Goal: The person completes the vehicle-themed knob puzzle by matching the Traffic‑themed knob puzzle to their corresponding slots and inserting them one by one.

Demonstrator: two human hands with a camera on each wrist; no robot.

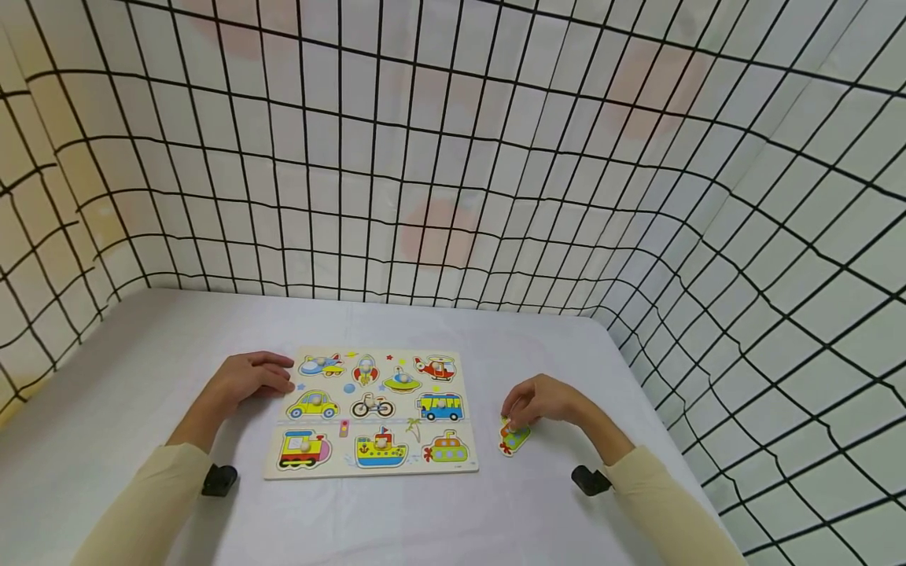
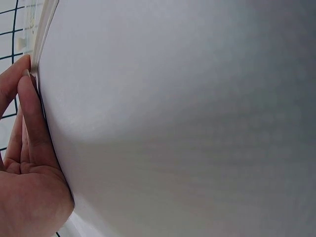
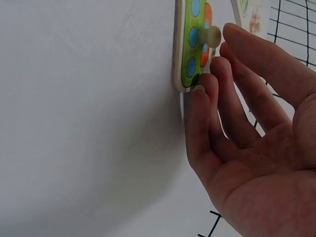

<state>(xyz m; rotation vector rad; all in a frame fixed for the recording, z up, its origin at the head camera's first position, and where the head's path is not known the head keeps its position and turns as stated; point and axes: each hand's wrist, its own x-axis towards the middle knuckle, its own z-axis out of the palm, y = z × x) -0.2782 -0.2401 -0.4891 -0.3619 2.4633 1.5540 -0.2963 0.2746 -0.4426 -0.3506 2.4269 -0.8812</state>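
My right hand is over a loose submarine puzzle piece, right of the board. In the right wrist view the piece is green with round blue windows, an orange part and a pale knob. My thumb tip is just beside the knob, and the fingertips are at the piece's edge, loosely bent. A wooden knob puzzle board lies left of it, showing several vehicles. At the board's left edge rests my left hand; in the left wrist view its fingertips are right at the rim.
The board lies on a white-covered table. Black wire grid stands behind and along both sides, with white sheeting beyond it. Black wrist cameras hang below both forearms.
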